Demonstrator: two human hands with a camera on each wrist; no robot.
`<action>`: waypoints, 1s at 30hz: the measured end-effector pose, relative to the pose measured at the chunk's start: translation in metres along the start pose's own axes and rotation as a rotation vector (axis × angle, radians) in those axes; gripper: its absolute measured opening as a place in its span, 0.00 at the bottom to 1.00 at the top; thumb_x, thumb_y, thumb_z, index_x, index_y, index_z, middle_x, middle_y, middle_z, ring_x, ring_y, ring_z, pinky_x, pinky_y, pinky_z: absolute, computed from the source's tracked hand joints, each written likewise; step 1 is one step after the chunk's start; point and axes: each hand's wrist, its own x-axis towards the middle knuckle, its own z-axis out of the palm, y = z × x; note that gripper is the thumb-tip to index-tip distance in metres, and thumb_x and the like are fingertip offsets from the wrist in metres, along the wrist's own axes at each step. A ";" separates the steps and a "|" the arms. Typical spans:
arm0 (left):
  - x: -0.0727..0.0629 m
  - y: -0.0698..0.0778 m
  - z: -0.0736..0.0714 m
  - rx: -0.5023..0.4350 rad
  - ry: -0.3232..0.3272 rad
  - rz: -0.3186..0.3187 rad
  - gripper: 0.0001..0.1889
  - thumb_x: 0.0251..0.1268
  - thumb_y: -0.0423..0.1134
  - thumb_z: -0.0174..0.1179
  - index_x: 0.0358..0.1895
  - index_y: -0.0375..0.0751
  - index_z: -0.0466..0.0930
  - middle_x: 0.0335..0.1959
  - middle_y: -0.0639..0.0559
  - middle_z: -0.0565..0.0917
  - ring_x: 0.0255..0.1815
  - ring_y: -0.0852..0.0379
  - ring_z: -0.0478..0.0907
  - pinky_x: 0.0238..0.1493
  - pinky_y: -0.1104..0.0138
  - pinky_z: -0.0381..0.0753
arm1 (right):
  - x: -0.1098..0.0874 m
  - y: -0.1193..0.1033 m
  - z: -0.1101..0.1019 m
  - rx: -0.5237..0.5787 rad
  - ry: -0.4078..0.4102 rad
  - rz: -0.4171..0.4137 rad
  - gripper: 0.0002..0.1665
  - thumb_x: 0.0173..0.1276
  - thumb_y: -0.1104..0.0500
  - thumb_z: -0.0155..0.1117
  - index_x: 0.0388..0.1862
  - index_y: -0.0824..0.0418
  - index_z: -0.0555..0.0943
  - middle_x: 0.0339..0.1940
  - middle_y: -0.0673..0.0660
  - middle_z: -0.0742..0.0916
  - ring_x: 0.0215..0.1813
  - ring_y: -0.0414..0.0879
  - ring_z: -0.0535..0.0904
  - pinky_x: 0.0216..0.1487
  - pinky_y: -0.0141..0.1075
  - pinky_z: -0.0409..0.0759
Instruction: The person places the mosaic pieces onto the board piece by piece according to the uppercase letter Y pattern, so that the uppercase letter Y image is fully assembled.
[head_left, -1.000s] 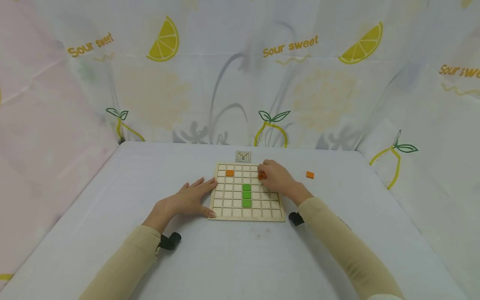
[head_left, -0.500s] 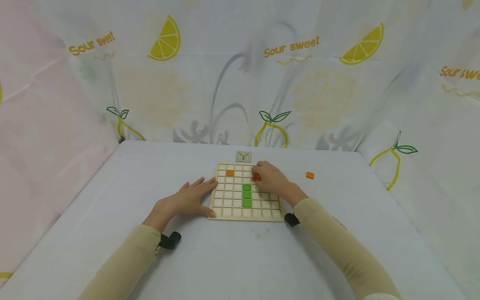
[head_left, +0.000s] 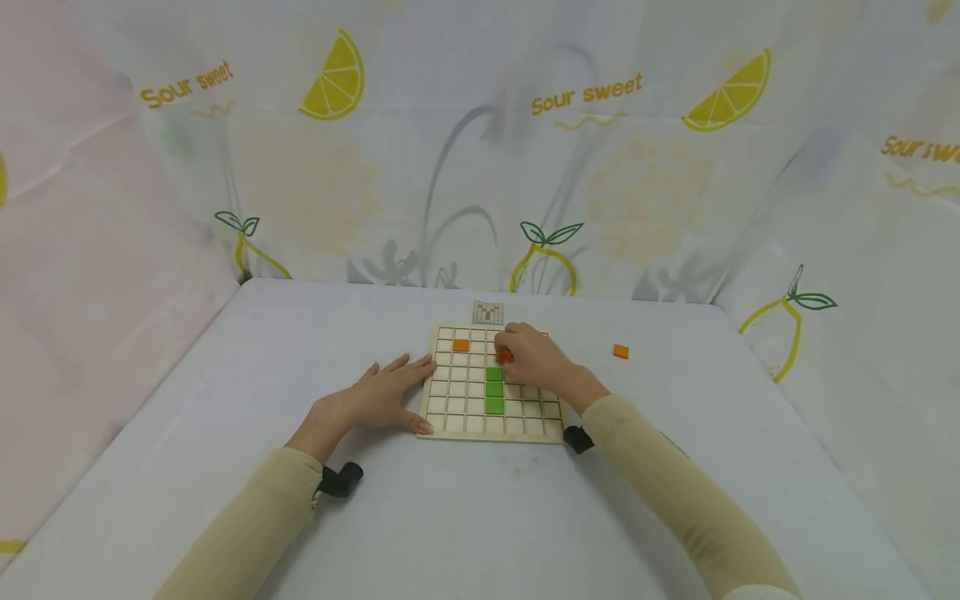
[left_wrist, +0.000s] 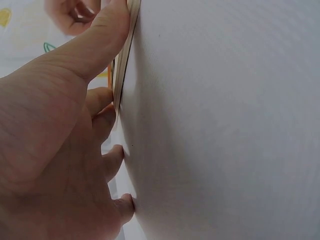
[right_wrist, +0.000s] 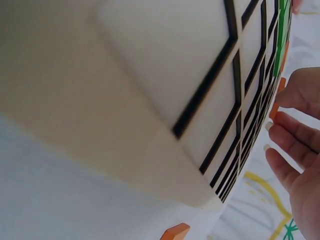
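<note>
A wooden grid board (head_left: 480, 437) lies on the white table. My left hand (head_left: 378, 398) is spread flat at its left side, thumb at the near corner and fingertips touching the edge. My right hand (head_left: 536, 358) is over the far part of the board. Between its thumb and finger it pinches a small orange square tile (right_wrist: 278, 98), partly hidden by the fingers in the head view. Three green tiles (head_left: 494, 390) stand in one column just nearer to me. Another orange tile (head_left: 461, 345) sits in a cell at the far left of the board.
A small pattern card (head_left: 488, 312) lies behind the board. One loose orange tile (head_left: 621, 352) is on the table (head_left: 480, 517) to the right. Printed fabric (head_left: 420, 150) walls the back and sides.
My right hand has moved left across the board with the orange tile, from the right-hand columns to just beyond the green column. The left hand has stayed in place.
</note>
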 end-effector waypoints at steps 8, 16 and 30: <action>0.000 0.001 -0.001 -0.004 -0.008 -0.005 0.59 0.47 0.66 0.71 0.80 0.49 0.50 0.83 0.53 0.49 0.84 0.40 0.39 0.77 0.33 0.37 | 0.007 -0.007 0.001 0.012 -0.025 -0.041 0.08 0.62 0.68 0.63 0.35 0.54 0.81 0.33 0.50 0.79 0.38 0.45 0.71 0.37 0.33 0.71; -0.001 0.003 -0.002 -0.006 -0.014 -0.010 0.58 0.48 0.65 0.71 0.80 0.49 0.50 0.83 0.53 0.48 0.84 0.41 0.39 0.77 0.33 0.37 | 0.010 -0.018 -0.002 0.034 -0.057 -0.039 0.09 0.64 0.68 0.60 0.37 0.55 0.81 0.35 0.50 0.79 0.40 0.44 0.71 0.38 0.34 0.72; -0.001 0.004 -0.003 -0.005 -0.022 -0.017 0.58 0.48 0.66 0.70 0.81 0.49 0.50 0.83 0.53 0.48 0.84 0.40 0.39 0.77 0.34 0.37 | 0.015 -0.027 0.001 0.016 -0.073 -0.054 0.08 0.64 0.68 0.62 0.35 0.55 0.81 0.33 0.51 0.77 0.38 0.44 0.69 0.38 0.33 0.72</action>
